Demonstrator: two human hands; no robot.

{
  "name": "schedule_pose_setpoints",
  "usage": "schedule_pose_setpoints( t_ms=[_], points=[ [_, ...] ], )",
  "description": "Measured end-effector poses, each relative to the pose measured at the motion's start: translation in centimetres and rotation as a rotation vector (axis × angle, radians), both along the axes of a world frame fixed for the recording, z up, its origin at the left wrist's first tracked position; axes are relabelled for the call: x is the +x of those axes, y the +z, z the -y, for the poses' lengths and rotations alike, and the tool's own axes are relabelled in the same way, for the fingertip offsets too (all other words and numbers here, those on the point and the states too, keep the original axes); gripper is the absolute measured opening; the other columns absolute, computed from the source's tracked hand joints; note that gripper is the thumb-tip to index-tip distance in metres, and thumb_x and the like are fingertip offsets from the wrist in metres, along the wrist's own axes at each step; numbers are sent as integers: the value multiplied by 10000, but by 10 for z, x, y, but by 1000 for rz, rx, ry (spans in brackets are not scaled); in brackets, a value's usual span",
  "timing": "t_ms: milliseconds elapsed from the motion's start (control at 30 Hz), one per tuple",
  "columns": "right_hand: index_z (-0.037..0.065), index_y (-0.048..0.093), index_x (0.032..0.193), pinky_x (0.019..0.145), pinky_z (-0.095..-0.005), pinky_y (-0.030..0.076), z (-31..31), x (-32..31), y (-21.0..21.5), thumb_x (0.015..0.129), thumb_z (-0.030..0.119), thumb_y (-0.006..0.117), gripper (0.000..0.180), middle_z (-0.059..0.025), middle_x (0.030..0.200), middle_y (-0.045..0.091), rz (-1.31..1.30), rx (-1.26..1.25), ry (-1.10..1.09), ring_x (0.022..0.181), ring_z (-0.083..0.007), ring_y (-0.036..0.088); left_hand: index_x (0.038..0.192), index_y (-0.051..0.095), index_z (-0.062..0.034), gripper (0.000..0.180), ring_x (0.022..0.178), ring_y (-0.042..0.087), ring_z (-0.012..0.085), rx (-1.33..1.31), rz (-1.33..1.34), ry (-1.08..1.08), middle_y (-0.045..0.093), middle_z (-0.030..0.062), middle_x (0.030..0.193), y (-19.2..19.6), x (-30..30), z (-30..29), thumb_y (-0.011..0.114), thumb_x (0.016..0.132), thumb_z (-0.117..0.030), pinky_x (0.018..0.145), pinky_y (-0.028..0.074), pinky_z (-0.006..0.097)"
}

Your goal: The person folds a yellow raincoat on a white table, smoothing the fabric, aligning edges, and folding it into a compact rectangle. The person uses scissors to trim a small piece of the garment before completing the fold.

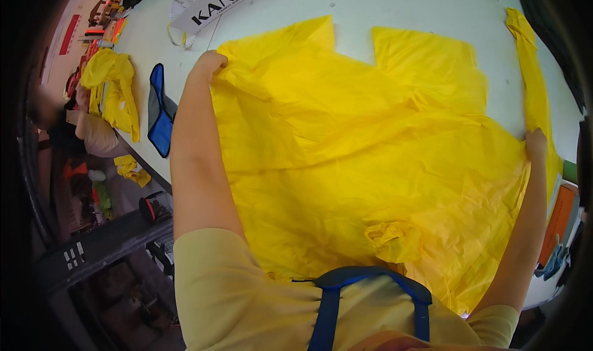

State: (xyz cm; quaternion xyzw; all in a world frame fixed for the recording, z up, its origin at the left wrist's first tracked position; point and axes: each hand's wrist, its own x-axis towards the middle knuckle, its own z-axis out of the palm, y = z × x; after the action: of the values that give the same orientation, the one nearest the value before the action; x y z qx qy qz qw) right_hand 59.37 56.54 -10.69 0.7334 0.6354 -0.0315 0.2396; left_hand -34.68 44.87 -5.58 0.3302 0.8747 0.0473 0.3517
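A large yellow garment (346, 147) of thin, crinkly fabric is spread wide over the white table and reaches down to my body. Two short flaps stick out along its far edge, with a notch between them. My left hand (212, 63) grips its far left corner, fingers closed over the cloth. At the right edge, my right hand (536, 147) is closed on the same garment, nearer to me than the left one. A bunched knot of fabric (395, 240) lies on it close to my chest. Both arms are stretched apart.
On the white table (352, 5), a narrow yellow strip (532, 73) runs beside my right hand. A blue and grey cloth piece (160, 113) lies left of my arm. Behind stands a white printed sign (225, 5). Another person (89, 129) is at the left, near more yellow cloth (114, 82). An orange box (558, 221) is at right.
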Motion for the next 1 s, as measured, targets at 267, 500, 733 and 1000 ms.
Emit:
schedule_pose_setpoints(
  t_ms=[267,500,733,1000],
  points=[
    [28,583,1046,665,-402,479,27,48,23,902,384,488,395,-139,872,611,-747,669,-311,801,-283,604,1035,565,-58,249,902,549,161,865,697,302,586,45,982,92,25,85,528,789,-50,790,436,275],
    [145,554,870,366,-211,244,113,22,115,886,414,544,269,43,569,377,-1081,536,-874,434,-49,328,1205,521,-22,346,1000,557,168,501,249,173,586,63,1095,158,49,213,528,864,-86,870,432,294],
    [110,572,923,352,-193,243,169,30,168,916,292,527,188,34,589,454,-1744,943,-955,397,-61,327,1317,441,-29,472,1167,517,221,1206,880,480,537,101,1279,242,38,309,550,904,-230,950,382,371],
    [-7,555,1137,652,-281,505,139,146,143,950,332,482,394,-88,896,675,-664,961,226,766,-201,646,743,480,-154,203,545,379,69,1010,99,376,427,-60,683,301,13,174,625,871,-218,481,306,203]
  ],
)
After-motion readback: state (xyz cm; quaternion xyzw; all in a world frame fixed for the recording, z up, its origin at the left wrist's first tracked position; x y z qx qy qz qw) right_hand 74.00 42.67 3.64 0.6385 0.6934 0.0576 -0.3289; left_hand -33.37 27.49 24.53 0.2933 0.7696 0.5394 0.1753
